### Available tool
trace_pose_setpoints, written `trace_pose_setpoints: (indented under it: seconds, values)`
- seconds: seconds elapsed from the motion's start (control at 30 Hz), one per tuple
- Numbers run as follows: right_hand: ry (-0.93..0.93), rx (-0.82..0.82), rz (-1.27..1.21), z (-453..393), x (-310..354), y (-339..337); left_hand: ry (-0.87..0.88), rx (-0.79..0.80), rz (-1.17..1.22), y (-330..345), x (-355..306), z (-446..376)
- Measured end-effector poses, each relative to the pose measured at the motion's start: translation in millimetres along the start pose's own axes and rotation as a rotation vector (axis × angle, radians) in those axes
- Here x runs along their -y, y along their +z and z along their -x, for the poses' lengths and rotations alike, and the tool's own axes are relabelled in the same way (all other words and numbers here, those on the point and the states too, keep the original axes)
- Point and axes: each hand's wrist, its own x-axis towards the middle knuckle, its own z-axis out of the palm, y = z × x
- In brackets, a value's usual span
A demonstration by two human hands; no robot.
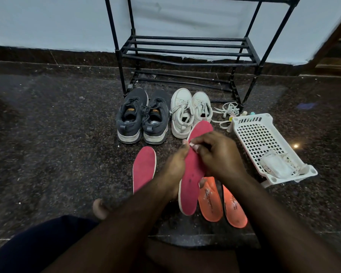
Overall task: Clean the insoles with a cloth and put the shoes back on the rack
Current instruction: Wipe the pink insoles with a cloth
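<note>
the left hand (175, 160) grips the raised pink insole (193, 172) along its edge, fingers curled. the right hand (219, 154) pinches a small pale cloth (193, 146) against its upper surface, above the orange insoles (222, 203).

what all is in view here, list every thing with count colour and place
black metal shoe rack: 1, black, against the pale wall, shelves bare
dark grey lace-up sneakers: 2, grey with pale soles, on the floor before the rack, left
white lace-up sneakers: 2, white, right of the grey pair
pink foam insoles: 2, pink; one flat on the floor, one held up
orange printed insoles: 2, orange, on the floor, near right
small pale cloth: 1, whitish, pinched against the held insole
loose white shoelaces: white, by the rack's right leg
white perforated plastic basket: 1, white, far right, tilted
white packet: 1, in the basket
hands: left holds the insole, right pinches the cloth
</note>
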Motion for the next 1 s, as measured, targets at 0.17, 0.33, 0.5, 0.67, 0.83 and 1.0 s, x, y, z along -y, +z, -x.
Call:
trace_pose_setpoints:
  seconds: [0.17,0.33,0.5,0.67,0.83,1.0]
  values:
    - [-0.033,-0.112,0.082,-9.4,-11.5,2.9,0.011,0.048,-0.112,-2.7,0.4,8.2]
    - [0.064,-0.049,-0.035,-7.6,-9.7,-3.3,0.027,0.078,-0.178,-4.9,0.0,6.5]
    - [0.005,-0.116,0.009,-13.1,-12.3,-0.9,0.009,0.105,-0.175,-9.0,-3.6,6.0]
    - [0.459,-0.183,-0.654,-26.6,-33.5,-32.7,-0.081,0.145,-0.078,-17.7,-10.1,4.6]
    - [0.639,-0.16,-1.128,-23.6,-39.2,-48.7,-0.095,0.09,0.093,-31.2,-14.6,-6.6]
    - [0.552,-0.092,-0.933,-19.3,-23.3,-39.4,-0.094,0.127,0.103,-33.7,-13.9,-4.3]
